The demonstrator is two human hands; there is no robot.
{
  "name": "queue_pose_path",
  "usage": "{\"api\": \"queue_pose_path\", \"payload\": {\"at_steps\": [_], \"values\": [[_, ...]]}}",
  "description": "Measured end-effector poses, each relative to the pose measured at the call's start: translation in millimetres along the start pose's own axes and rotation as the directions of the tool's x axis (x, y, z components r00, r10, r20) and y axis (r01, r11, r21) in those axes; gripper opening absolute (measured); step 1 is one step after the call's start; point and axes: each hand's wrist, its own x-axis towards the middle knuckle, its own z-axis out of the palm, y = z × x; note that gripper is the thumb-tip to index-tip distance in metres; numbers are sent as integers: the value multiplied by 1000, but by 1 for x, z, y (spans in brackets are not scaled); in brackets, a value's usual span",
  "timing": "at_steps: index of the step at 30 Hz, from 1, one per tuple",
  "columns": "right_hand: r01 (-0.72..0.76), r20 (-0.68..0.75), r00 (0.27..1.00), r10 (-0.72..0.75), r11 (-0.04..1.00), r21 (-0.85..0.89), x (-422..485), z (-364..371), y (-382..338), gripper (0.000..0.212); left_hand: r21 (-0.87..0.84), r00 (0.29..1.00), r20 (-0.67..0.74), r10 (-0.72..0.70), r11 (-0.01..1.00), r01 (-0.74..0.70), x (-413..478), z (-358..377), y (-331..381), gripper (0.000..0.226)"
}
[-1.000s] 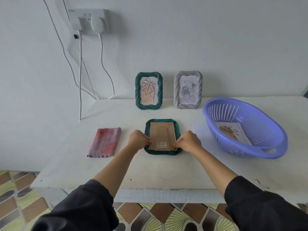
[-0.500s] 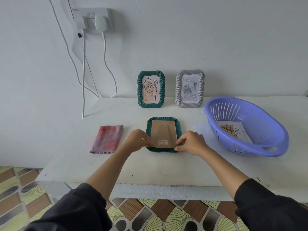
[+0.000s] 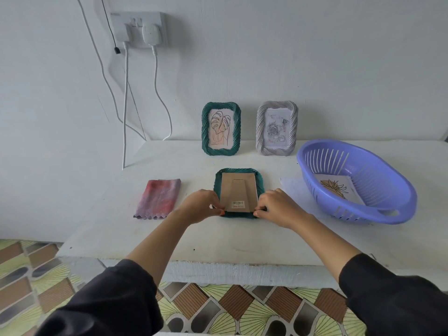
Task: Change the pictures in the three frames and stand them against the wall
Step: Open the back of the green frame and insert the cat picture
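- The left hand [image 3: 201, 206] and the right hand [image 3: 278, 207] have slid from the side edges of the face-down green frame [image 3: 260, 187] to its two near corners.
- Both hands now have their fingers curled, pinching the near corners of the cardboard back [image 3: 238, 190].
- From where I stand, I cannot tell whether the fingertips are working small tabs there or the board's edge itself.
- The frame has not shifted. It lies flat in the middle of the table [image 3: 218, 241], back side up with its fold-out stand flat against the board.
- I read this as the start of opening the third frame: the back is still seated and no picture has come out.
- The standing green frame [image 3: 221, 128] and the grey frame [image 3: 276, 128] lean upright against the wall [image 3: 315, 69], side by side just behind the work. Each shows a drawing.
- If those two are already changed, this is the last frame to do. It would still need a new picture, its back closed, and a place along the wall.
- The purple basket [image 3: 363, 219] sits to the right of the hands, near them but not touching.
- Inside it lies one loose picture [image 3: 338, 191], a brown leafy drawing on white paper, flat on the bottom.
- A pale sheet [image 3: 291, 187] lies on the table, partly under the basket's left side.
- A folded pink cloth [image 3: 158, 197] rests to the left, untouched.
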Motion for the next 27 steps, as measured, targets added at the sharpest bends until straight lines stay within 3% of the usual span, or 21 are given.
{"api": "queue_pose_path", "payload": {"at_steps": [11, 19, 27], "values": [[41, 27, 999, -37, 986, -163, -6, 4, -9, 34, 239, 995, -4, 96, 967, -92, -4, -1, 5, 28], [17, -28, 999, -23, 979, -205, -8, 12, -10, 32, 283, 992, -31, 124, 953, -111, -2, 1, 7, 30], [-7, -77, 997, -3, 991, -132, -5, 14, -11, 27, 246, 994, -52, 92, 966, -77, 1, 2, 6, 28]]}}
